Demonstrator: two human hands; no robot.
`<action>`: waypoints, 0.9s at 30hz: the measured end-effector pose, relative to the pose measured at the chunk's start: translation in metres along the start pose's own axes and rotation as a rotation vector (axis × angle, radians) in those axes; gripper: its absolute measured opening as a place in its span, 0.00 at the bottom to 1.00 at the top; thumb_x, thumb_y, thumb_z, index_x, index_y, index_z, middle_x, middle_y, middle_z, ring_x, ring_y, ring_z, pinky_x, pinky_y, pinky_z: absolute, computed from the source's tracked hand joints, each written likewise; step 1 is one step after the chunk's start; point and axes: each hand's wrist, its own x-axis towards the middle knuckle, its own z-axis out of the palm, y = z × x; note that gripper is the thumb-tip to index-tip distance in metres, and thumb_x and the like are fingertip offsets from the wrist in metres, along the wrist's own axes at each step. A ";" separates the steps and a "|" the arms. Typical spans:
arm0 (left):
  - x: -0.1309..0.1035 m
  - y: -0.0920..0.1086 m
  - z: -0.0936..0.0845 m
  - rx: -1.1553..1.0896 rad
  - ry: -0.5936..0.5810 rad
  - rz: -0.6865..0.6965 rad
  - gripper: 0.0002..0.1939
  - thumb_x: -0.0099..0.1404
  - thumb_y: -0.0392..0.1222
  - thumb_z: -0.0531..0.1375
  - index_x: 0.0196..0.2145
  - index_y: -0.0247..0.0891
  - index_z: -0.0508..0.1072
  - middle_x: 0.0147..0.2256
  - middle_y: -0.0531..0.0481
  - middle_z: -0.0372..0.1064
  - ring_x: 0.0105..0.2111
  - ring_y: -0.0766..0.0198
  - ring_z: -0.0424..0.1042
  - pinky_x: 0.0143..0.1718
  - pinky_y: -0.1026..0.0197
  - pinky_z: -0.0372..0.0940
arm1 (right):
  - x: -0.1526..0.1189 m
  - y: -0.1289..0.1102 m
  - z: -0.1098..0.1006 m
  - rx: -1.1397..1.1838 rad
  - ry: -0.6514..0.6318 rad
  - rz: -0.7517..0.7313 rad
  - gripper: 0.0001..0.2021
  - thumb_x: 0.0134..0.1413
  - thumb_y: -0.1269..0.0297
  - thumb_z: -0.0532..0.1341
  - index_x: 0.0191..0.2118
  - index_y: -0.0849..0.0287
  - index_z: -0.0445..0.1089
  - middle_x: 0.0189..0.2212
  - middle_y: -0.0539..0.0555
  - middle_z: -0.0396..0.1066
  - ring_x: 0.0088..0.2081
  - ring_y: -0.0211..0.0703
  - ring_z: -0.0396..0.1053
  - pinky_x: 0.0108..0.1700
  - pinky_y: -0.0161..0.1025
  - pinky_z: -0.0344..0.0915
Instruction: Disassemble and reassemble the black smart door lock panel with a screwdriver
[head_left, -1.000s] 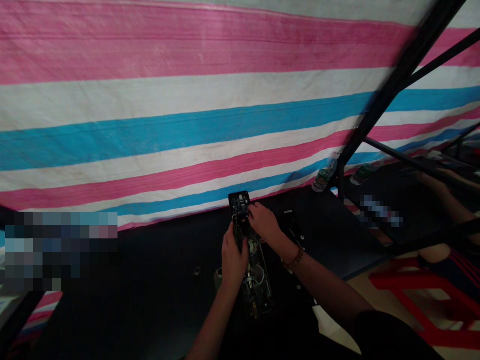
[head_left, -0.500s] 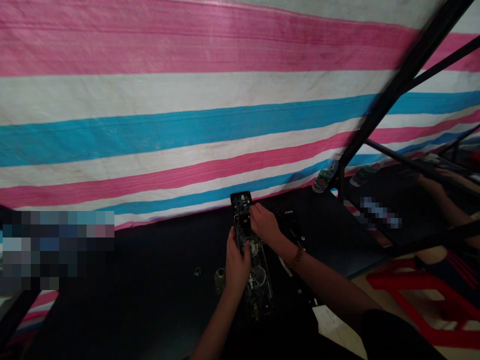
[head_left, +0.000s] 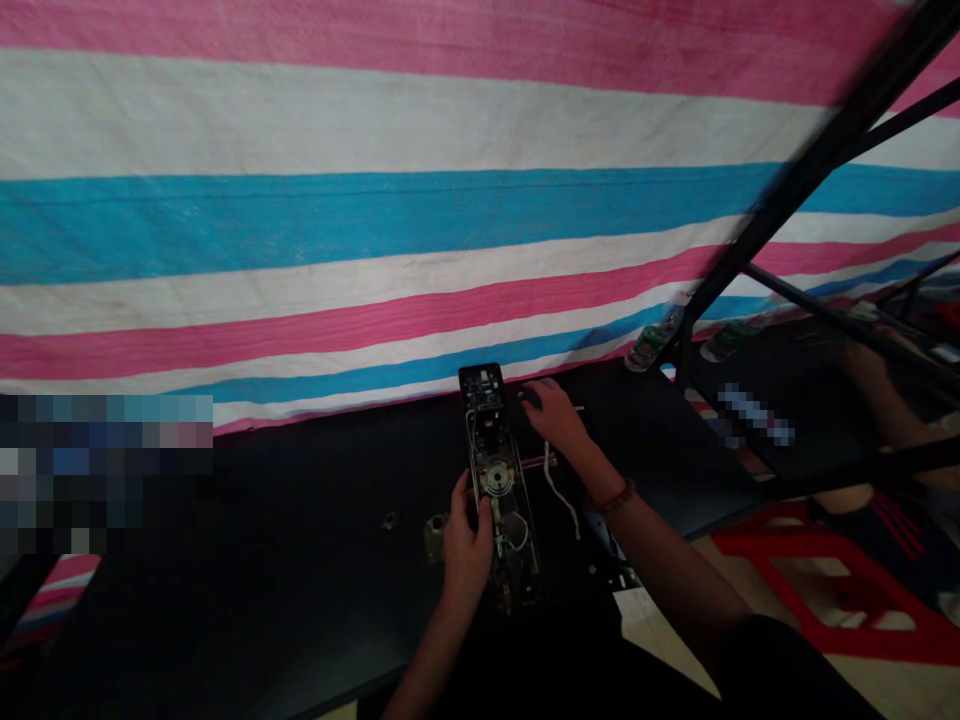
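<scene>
One hand just right of the device's long edge, apart.

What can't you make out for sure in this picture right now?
All in the head view:
- Whether the right hand pinches anything: too dark and small.
- Part of the opened device's edge: behind the left hand.
- Wording on the nearer bottle: too small.
- Far left area: pixelated over.
- The other person: cut off by the right edge.

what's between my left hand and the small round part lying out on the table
A small greenish part lies between the left hand and the small round part, as the head view shows.
</scene>
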 end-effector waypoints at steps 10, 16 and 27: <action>-0.006 -0.010 0.002 -0.018 -0.033 0.024 0.26 0.74 0.49 0.52 0.66 0.37 0.60 0.52 0.38 0.75 0.49 0.55 0.77 0.51 0.52 0.70 | -0.010 -0.059 0.029 0.008 -0.085 -0.247 0.12 0.61 0.64 0.63 0.49 0.55 0.77 0.69 0.62 0.54 0.72 0.63 0.42 0.64 0.62 0.51; -0.007 -0.013 0.004 0.006 0.011 0.043 0.26 0.74 0.49 0.53 0.65 0.37 0.62 0.56 0.36 0.73 0.54 0.52 0.75 0.55 0.50 0.68 | -0.004 -0.069 0.039 -0.022 -0.056 -0.232 0.11 0.61 0.67 0.62 0.47 0.54 0.79 0.66 0.58 0.61 0.70 0.60 0.45 0.63 0.58 0.48; -0.007 -0.014 0.003 0.038 0.030 0.086 0.26 0.73 0.49 0.54 0.64 0.36 0.64 0.58 0.37 0.71 0.57 0.51 0.72 0.58 0.48 0.65 | -0.009 -0.094 0.014 0.134 0.037 -0.395 0.12 0.69 0.64 0.56 0.46 0.54 0.78 0.47 0.55 0.75 0.54 0.48 0.65 0.60 0.49 0.57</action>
